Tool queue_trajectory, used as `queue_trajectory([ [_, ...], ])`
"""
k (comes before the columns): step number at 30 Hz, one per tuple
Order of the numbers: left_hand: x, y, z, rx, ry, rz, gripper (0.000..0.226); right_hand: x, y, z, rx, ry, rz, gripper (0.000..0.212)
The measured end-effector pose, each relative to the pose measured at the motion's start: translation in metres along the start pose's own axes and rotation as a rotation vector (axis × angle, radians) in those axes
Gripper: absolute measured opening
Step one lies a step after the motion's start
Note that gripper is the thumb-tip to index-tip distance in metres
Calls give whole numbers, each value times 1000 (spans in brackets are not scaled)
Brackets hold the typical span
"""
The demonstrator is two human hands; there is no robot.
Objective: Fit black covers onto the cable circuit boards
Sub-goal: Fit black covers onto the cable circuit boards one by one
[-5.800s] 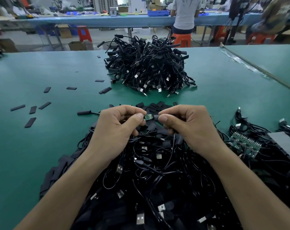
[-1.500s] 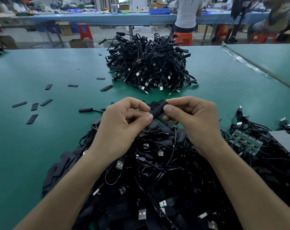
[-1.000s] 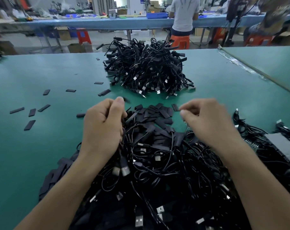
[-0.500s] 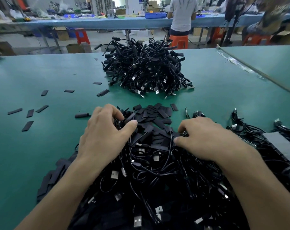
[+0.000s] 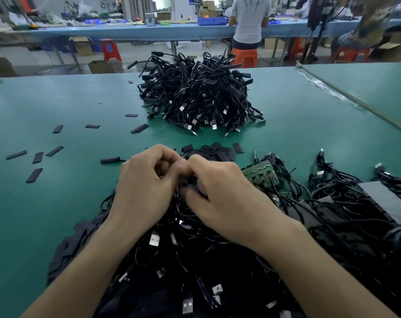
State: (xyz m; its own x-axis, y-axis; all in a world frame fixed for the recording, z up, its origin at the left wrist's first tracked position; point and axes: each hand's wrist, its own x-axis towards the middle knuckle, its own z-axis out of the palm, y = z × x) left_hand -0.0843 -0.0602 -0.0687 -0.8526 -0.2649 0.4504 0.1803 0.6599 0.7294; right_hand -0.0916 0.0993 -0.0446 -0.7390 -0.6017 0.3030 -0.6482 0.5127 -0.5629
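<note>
Black covers point(image 5: 214, 149) lie in a loose heap on the green table point(image 5: 57, 191) just beyond your knuckles, with more scattered off to the left. Your left hand point(image 5: 144, 191) and right hand point(image 5: 224, 203) meet over the near tangle of cables point(image 5: 195, 267), fingers curled inward; whether they pinch anything is hidden. A green circuit board panel point(image 5: 261, 175) sits just beside your right hand.

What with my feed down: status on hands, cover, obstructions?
Curled together over near cable pile: left hand, right hand; grip contents hidden. Loose black covers just beyond. No other obstruction seen.
</note>
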Motion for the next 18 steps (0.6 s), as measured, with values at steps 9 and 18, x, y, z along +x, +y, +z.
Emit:
queue_trajectory([
  [9,0,-6,2,-90,-68,-5,17,-6,26,-48,-433,-112,401,29],
  [18,-4,-2,3,-70,-125,6,17,-9,54,-43,-456,-200,843,42],
])
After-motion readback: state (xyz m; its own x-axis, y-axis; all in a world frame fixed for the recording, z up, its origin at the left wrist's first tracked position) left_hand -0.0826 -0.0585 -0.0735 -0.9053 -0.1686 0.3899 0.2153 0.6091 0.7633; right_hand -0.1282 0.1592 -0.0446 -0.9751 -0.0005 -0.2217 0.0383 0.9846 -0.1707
